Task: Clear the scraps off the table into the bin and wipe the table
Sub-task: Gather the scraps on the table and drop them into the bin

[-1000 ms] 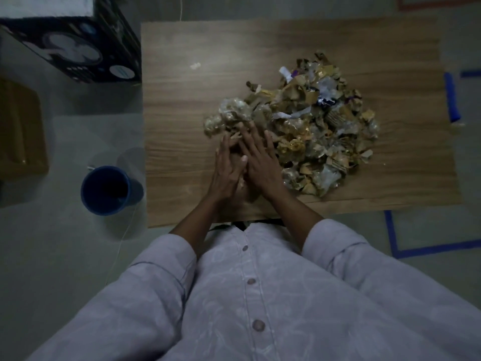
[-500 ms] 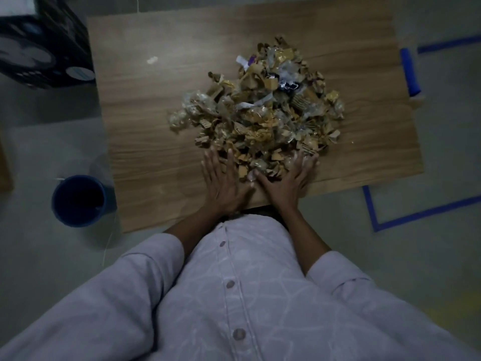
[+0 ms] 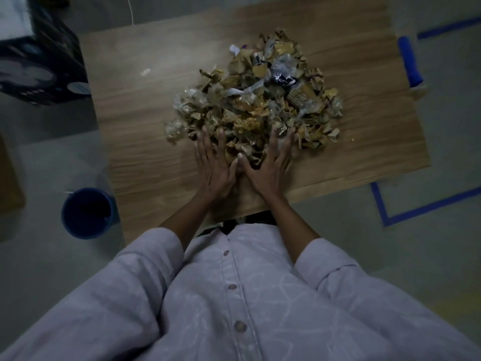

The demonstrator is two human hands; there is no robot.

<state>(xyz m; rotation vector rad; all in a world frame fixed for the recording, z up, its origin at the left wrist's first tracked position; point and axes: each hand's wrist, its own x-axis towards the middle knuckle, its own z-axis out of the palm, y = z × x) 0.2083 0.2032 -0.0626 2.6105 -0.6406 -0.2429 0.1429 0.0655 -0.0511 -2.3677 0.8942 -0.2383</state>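
A heap of scraps [image 3: 260, 100], crumpled yellow, brown and silver wrappers, lies in the middle of the wooden table [image 3: 145, 157]. My left hand [image 3: 216, 168] lies flat on the table at the heap's near edge, fingers spread and reaching into the scraps. My right hand [image 3: 270, 168] lies flat beside it, fingers apart against the heap's near right side. The two thumbs nearly touch. Neither hand holds anything. A blue bin [image 3: 87, 212] stands on the floor by the table's near left corner. One small white scrap [image 3: 145, 72] lies alone at the table's far left.
A dark printed box [image 3: 39, 66] stands on the floor beyond the table's left side. A blue cylindrical object [image 3: 410, 61] lies off the table's right edge. Blue tape lines [image 3: 416, 212] mark the floor at the right.
My hands have gone from overlapping on the heap's left part to lying side by side at its near edge. The view has shifted, so the table sits further right.
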